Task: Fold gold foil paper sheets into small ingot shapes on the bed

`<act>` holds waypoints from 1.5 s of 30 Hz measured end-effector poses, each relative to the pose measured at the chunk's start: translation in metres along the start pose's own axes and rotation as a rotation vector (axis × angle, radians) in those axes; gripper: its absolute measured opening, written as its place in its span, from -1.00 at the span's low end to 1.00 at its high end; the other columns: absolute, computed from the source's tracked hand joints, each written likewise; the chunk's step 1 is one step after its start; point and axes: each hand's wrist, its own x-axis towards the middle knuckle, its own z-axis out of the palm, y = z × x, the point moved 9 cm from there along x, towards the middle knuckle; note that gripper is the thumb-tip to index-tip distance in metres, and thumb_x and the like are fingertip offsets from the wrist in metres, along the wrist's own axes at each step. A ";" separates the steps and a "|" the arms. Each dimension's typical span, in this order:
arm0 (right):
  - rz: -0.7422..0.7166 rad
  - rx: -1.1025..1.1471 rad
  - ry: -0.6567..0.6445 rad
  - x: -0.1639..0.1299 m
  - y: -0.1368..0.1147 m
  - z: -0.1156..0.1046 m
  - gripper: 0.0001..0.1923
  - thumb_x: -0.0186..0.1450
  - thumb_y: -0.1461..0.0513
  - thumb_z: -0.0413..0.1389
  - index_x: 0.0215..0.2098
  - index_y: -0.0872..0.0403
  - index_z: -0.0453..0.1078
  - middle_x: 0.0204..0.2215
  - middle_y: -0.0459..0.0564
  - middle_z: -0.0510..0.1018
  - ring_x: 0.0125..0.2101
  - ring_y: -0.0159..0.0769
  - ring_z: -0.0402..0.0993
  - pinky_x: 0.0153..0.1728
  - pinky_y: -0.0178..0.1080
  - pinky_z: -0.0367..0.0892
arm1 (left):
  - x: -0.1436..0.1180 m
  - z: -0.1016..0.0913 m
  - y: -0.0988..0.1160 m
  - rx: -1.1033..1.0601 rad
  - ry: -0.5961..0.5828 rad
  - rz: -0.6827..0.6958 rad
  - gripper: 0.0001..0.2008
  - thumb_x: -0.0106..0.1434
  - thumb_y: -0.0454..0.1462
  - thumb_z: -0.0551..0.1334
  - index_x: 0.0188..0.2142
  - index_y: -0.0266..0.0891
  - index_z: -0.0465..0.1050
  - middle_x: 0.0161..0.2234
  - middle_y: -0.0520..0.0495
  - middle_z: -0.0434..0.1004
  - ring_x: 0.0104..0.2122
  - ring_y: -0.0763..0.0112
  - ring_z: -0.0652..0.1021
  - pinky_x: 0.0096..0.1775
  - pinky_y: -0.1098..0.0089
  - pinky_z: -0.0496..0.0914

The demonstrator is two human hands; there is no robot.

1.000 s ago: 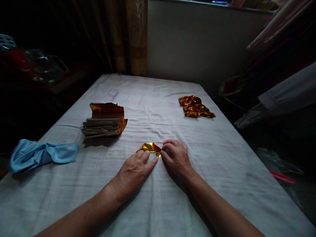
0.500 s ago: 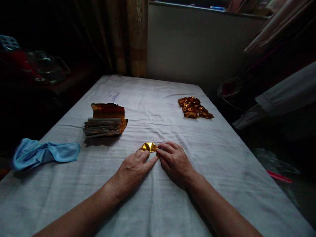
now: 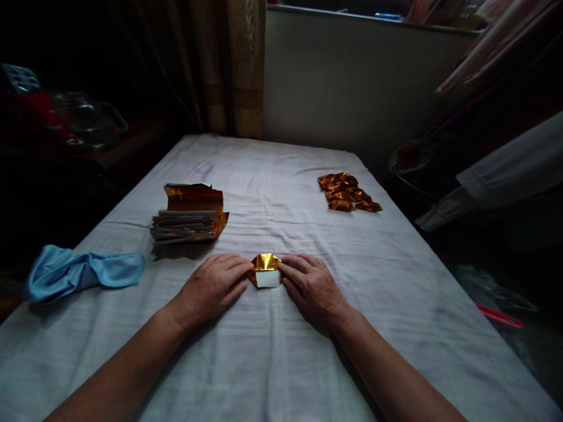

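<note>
Between my hands, on the white cloth, lies a partly folded piece of gold foil paper (image 3: 266,263) with a pale rectangle showing on its near side. My left hand (image 3: 215,287) has its fingertips closed on the paper's left end. At the right end, my right hand (image 3: 310,287) grips the paper with its fingers together. A stack of gold foil sheets (image 3: 189,217), some curled and showing grey backs, stands to the far left of my hands. Several folded gold foil pieces (image 3: 345,192) lie in a group at the far right.
A crumpled blue cloth (image 3: 85,274) lies near the left edge of the white cloth-covered surface (image 3: 396,328). A glass jug (image 3: 90,120) stands in shadow beyond the left edge. Hanging white fabric (image 3: 505,158) and a pink item (image 3: 499,315) are off the right side.
My left hand has moved left from the paper's near edge to its left end. The pale rectangle on the near side now shows. My right hand has stayed in place.
</note>
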 end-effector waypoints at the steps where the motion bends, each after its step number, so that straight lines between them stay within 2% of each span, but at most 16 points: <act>1: 0.002 -0.001 0.002 0.000 0.001 0.000 -0.70 0.42 0.23 0.05 0.08 -0.03 0.46 0.04 0.01 0.56 0.02 -0.12 0.42 0.05 -0.02 0.31 | 0.000 0.001 0.000 0.013 -0.001 -0.004 -0.74 0.35 -0.27 0.20 0.02 -0.19 0.46 0.00 -0.11 0.57 0.00 0.22 0.52 0.05 0.18 0.39; 7: 0.038 0.052 0.072 0.001 0.008 0.001 -0.78 0.40 0.22 0.10 -0.01 -0.03 0.47 -0.05 -0.01 0.61 -0.05 -0.16 0.47 -0.01 -0.08 0.33 | 0.003 0.001 0.004 0.047 0.092 -0.043 -0.79 0.40 -0.20 0.17 -0.09 -0.18 0.53 -0.11 -0.10 0.61 -0.12 0.25 0.56 -0.08 0.24 0.42; 11: 0.103 0.079 0.127 0.000 0.014 -0.001 -0.76 0.33 0.26 0.13 -0.02 0.01 0.44 -0.11 0.04 0.63 -0.10 -0.14 0.51 -0.08 -0.11 0.34 | 0.005 0.002 0.005 0.057 0.125 -0.102 -0.84 0.40 -0.24 0.15 -0.16 -0.21 0.50 -0.21 -0.08 0.60 -0.19 0.29 0.55 -0.13 0.28 0.41; 16: 0.024 0.039 0.103 0.001 0.006 0.001 -0.87 0.38 0.27 0.09 -0.20 -0.02 0.48 -0.06 -0.03 0.64 -0.07 -0.18 0.52 -0.09 -0.14 0.31 | 0.006 0.003 0.007 0.104 0.125 -0.085 -0.85 0.41 -0.25 0.15 -0.18 -0.20 0.49 -0.21 -0.05 0.61 -0.20 0.28 0.56 -0.15 0.28 0.40; 19: -0.019 0.011 0.085 0.001 0.002 -0.002 -0.83 0.41 0.26 0.07 -0.15 -0.04 0.51 -0.05 -0.03 0.64 -0.07 -0.19 0.53 -0.05 -0.10 0.32 | 0.005 -0.001 0.010 0.119 0.136 -0.012 -0.83 0.42 -0.25 0.15 -0.15 -0.19 0.52 -0.17 -0.06 0.63 -0.16 0.29 0.56 -0.10 0.27 0.39; 24: -0.118 0.015 -0.039 0.001 -0.007 -0.005 -0.74 0.35 0.22 0.14 0.00 -0.02 0.50 0.06 0.03 0.57 0.03 -0.14 0.48 0.03 -0.03 0.34 | 0.007 -0.003 0.018 0.162 0.067 0.132 -0.79 0.43 -0.22 0.15 -0.07 -0.20 0.53 -0.13 -0.08 0.63 -0.12 0.28 0.56 -0.09 0.28 0.39; 30: -0.141 -0.047 -0.110 0.006 -0.009 -0.005 -0.70 0.30 0.20 0.21 0.01 -0.04 0.51 0.04 0.02 0.58 0.00 -0.09 0.49 0.01 0.01 0.35 | 0.012 -0.002 0.025 0.238 0.053 0.164 -0.82 0.43 -0.27 0.15 -0.14 -0.25 0.53 -0.20 -0.10 0.62 -0.25 0.31 0.57 -0.18 0.29 0.39; 32: -0.140 -0.068 -0.109 0.007 -0.010 -0.004 -0.69 0.29 0.20 0.22 0.01 -0.03 0.51 0.06 0.03 0.56 0.00 -0.06 0.49 0.00 0.02 0.36 | 0.011 -0.002 0.026 0.256 0.068 0.160 -0.83 0.42 -0.30 0.15 -0.14 -0.25 0.52 -0.20 -0.10 0.62 -0.26 0.30 0.57 -0.19 0.29 0.39; 36: -0.145 -0.079 -0.044 0.003 -0.012 -0.005 -0.74 0.35 0.20 0.15 -0.01 0.02 0.52 0.03 0.08 0.57 -0.02 -0.09 0.49 -0.01 -0.02 0.38 | 0.007 -0.001 0.026 0.238 0.075 0.125 -0.79 0.43 -0.34 0.11 -0.02 -0.26 0.46 -0.20 -0.10 0.62 -0.26 0.31 0.57 -0.19 0.29 0.39; 41: -0.176 -0.060 0.053 -0.005 -0.017 -0.007 -0.78 0.43 0.20 0.05 -0.07 0.01 0.52 -0.05 0.03 0.62 -0.10 -0.18 0.52 -0.06 -0.10 0.41 | 0.006 -0.002 0.027 0.197 0.056 0.111 -0.84 0.42 -0.36 0.12 -0.11 -0.22 0.46 -0.20 -0.04 0.61 -0.26 0.30 0.56 -0.18 0.29 0.39; 45: -0.183 -0.074 0.032 -0.006 -0.017 -0.007 -0.79 0.43 0.20 0.05 -0.10 0.00 0.53 -0.03 0.02 0.62 -0.09 -0.16 0.51 -0.09 -0.09 0.41 | 0.004 -0.005 0.031 0.238 0.085 0.162 -0.84 0.43 -0.35 0.11 -0.13 -0.22 0.47 -0.13 -0.08 0.61 -0.22 0.27 0.56 -0.17 0.26 0.38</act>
